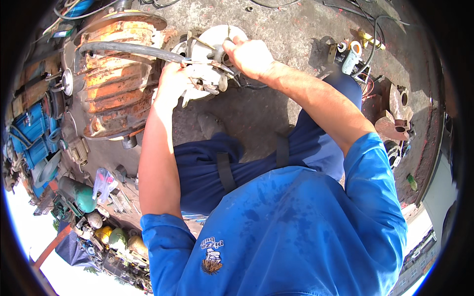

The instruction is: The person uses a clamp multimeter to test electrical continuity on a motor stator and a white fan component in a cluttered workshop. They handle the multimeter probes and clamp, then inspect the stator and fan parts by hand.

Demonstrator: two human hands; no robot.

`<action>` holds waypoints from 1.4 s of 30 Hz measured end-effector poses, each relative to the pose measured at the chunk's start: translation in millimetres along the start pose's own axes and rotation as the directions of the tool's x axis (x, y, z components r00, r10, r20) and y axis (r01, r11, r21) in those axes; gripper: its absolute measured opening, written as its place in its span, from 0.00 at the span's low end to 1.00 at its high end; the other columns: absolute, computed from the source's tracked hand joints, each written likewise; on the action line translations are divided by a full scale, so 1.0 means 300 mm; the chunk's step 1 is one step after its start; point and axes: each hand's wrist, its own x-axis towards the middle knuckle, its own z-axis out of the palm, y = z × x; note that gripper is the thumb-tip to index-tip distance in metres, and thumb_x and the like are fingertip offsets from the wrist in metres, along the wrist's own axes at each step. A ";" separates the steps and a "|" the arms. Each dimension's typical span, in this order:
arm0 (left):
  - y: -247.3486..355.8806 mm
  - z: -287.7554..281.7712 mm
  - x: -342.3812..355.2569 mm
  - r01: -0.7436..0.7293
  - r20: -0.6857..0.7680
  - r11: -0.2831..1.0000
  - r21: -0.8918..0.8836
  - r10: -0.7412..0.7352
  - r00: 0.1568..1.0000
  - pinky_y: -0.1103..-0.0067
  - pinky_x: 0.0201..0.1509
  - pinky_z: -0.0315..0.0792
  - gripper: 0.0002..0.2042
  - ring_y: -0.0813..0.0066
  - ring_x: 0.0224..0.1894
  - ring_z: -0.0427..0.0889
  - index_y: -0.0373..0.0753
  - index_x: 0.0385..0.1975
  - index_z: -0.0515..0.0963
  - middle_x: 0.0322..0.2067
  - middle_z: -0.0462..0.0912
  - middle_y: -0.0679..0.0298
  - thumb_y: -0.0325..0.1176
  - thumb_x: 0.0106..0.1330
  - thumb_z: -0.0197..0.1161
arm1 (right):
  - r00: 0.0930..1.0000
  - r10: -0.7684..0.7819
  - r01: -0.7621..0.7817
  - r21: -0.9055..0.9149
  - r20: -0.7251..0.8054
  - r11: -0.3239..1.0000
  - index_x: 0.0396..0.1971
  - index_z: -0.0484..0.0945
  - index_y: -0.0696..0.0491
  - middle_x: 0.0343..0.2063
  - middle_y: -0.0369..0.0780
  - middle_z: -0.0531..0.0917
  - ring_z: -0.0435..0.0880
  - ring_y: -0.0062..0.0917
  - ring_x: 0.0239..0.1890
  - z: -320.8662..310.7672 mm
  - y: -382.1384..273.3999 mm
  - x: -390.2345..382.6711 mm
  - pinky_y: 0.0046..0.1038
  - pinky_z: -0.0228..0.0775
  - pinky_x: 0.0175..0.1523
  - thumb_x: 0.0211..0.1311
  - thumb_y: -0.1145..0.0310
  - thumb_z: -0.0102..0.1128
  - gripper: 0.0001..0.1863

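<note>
A pale, dirty metal machine part [205,76] with a round white face [217,37] lies on the ground ahead of me, lit by strong sun. A thick black cable [131,51] runs to it from the left, across the rusty motor. My left hand [173,83] is closed at the part's near left side, by the cable's end; its fingertips are partly hidden. From the right, my right hand [249,56] reaches over the white face, fingers curled and pinched at its right side. What exactly lies between those fingers is too small to make out.
A large ribbed motor housing [118,76], rusty orange, stands close on the left. At the right lie a white cylindrical capacitor [352,58] with wires and a rusty metal piece [392,123]. Blue machinery [34,133] and a green tank [85,197] crowd the far left.
</note>
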 end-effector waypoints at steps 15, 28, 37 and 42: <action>-0.193 -0.040 0.137 -0.158 -0.151 0.967 0.201 0.190 0.970 0.83 0.25 0.67 0.09 0.85 0.23 0.75 0.34 0.43 0.83 0.29 0.84 0.69 0.30 0.67 0.66 | 0.952 -0.017 0.069 0.161 -0.305 0.984 0.41 0.72 0.55 0.35 0.46 0.80 0.85 0.41 0.35 0.067 -0.013 -0.005 0.40 0.79 0.35 0.63 0.66 0.57 0.11; -0.116 -0.023 0.098 -0.173 -0.076 0.948 -0.265 0.158 0.984 0.78 0.40 0.78 0.09 0.73 0.36 0.83 0.32 0.42 0.80 0.36 0.83 0.62 0.30 0.68 0.65 | 0.937 -0.122 0.134 0.015 -0.326 0.991 0.40 0.74 0.51 0.37 0.44 0.80 0.84 0.41 0.37 0.015 0.000 0.004 0.40 0.79 0.36 0.64 0.65 0.56 0.08; -0.073 0.008 0.139 -0.074 -0.035 0.909 -0.410 0.065 0.997 0.76 0.41 0.80 0.11 0.69 0.38 0.87 0.29 0.44 0.80 0.38 0.86 0.58 0.30 0.68 0.63 | 0.978 0.114 -0.028 0.426 -0.177 0.904 0.50 0.78 0.51 0.48 0.44 0.81 0.80 0.41 0.50 -0.080 -0.034 -0.021 0.38 0.72 0.56 0.67 0.66 0.49 0.15; -0.152 -0.059 0.240 -0.035 -0.088 0.963 -0.266 0.012 0.996 0.79 0.33 0.74 0.10 0.74 0.32 0.83 0.33 0.44 0.81 0.34 0.84 0.63 0.31 0.68 0.63 | 0.943 0.003 0.095 0.281 -0.332 0.955 0.46 0.76 0.51 0.43 0.44 0.81 0.82 0.42 0.45 -0.055 -0.006 -0.017 0.40 0.75 0.49 0.66 0.66 0.53 0.11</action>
